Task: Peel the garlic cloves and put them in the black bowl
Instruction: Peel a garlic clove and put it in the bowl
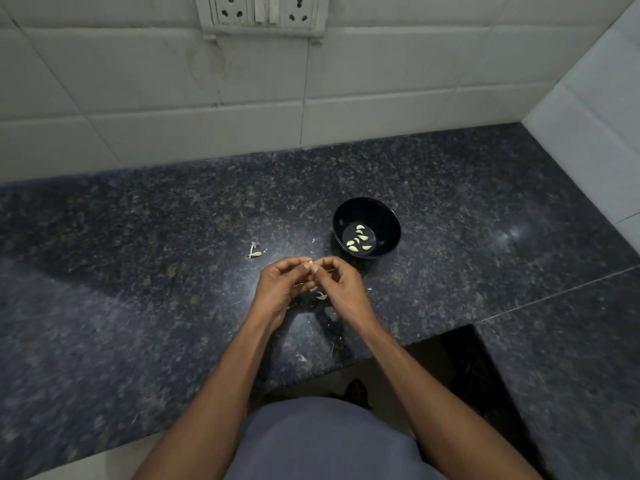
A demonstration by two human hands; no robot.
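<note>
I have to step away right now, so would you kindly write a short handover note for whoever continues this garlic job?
Hands: left hand and right hand are together above the counter, fingertips pinching one small garlic clove between them, apparently mid-peel.
Things: the black bowl stands just beyond the right hand and holds several peeled cloves. Skin scraps lie on the counter left of the bowl and under the hands.
Done: several cloves peeled and bowled.
Left: finish this clove and drop it in the bowl. I see no other unpeeled cloves.
</note>
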